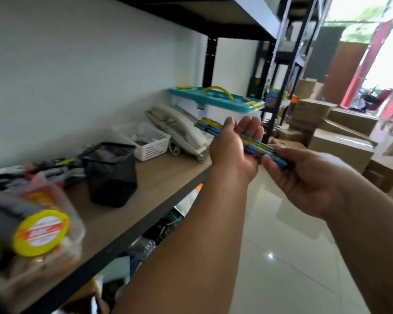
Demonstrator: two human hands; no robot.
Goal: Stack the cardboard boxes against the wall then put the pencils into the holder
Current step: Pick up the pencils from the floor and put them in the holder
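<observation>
A bundle of blue and yellow patterned pencils [247, 141] is held in the air beside the shelf. My left hand [235, 147] grips the bundle around its middle, fingers curled over it. My right hand [304, 177] pinches the bundle's near end between thumb and fingers. The black mesh holder [111, 175] stands on the wooden shelf [159, 177], to the left of and below both hands; I cannot see into it. Cardboard boxes [340, 141] are piled on the floor at the right, further back.
On the shelf sit a white slotted basket [148, 141], a grey desk phone [179, 130], a clear case with a teal lid [216, 103], tools at the left, and a blurred yellow-lidded jar [41, 232] near the camera. Glossy tiled floor [281, 257] lies below my arms.
</observation>
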